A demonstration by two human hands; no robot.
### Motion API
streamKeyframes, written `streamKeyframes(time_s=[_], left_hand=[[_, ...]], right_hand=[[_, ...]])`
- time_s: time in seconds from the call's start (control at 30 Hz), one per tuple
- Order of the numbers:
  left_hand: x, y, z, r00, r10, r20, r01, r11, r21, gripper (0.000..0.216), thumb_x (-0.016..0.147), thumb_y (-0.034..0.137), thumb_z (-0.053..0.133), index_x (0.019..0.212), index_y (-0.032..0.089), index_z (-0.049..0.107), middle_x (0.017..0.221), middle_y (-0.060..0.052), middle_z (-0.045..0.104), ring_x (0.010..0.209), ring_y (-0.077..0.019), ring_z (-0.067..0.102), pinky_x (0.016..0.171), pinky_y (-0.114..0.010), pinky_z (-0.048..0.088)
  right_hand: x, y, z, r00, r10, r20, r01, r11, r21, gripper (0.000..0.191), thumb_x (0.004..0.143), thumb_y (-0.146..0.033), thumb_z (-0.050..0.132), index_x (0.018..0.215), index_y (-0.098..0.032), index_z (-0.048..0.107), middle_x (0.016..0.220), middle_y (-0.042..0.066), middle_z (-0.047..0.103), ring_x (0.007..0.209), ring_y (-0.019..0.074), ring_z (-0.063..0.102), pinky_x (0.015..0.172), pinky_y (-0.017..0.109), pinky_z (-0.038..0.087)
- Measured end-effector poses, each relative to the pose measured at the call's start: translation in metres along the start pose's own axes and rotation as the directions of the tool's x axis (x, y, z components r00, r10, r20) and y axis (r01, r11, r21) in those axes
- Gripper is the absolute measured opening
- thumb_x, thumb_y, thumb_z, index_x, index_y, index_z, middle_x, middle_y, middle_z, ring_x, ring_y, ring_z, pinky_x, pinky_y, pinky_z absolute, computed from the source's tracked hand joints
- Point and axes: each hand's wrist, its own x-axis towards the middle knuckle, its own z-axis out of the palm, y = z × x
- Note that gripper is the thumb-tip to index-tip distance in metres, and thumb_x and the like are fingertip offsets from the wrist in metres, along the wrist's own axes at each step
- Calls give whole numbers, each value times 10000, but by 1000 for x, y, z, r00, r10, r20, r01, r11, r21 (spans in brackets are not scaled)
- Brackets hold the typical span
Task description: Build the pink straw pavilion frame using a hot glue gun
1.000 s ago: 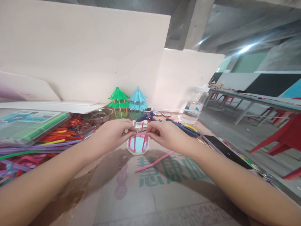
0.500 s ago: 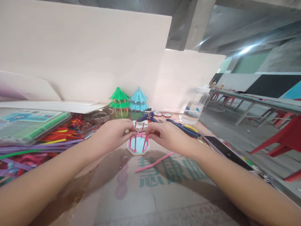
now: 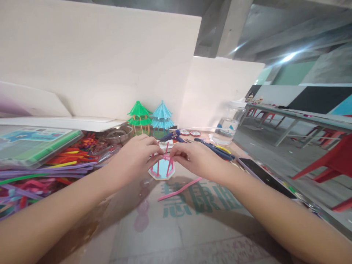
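Observation:
A small model with a light-blue octagonal base and upright pink posts stands on the cardboard-covered table. My left hand pinches the pink rim at the top of the posts from the left. From the right, my right hand pinches the same pink rim. Both hands are closed on the pink strip frame. A loose pink strip lies on the table just in front of the model.
A green pavilion model and a blue one stand at the back by the white board. Coloured strips and a plastic case lie left. A glue gun, blue tool, jar and dark phone sit right.
My left hand has shifted right and a little up over the model's top, so the two hands' fingertips now nearly meet on the pink rim. The right hand has barely moved.

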Motion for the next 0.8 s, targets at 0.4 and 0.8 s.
streamKeyframes(time_s=[0.4,0.8], left_hand=[[0,-9,0,997,-54,46,55,998,-30,79,855,255,680,907,227,733,942,-45,688,899,-206,598,818,-355,428],[-1,-7,4,998,-63,11,63,997,-45,174,909,353,602,872,205,685,930,-45,669,909,-203,586,831,-350,423]], right_hand=[[2,9,7,1000,24,-5,-24,993,119,174,844,-72,551,859,-179,688,788,6,698,688,112,583,629,226,372],[5,21,12,999,-17,-27,23,976,217,137,851,-114,570,874,-183,687,789,1,711,691,110,618,633,225,414]])
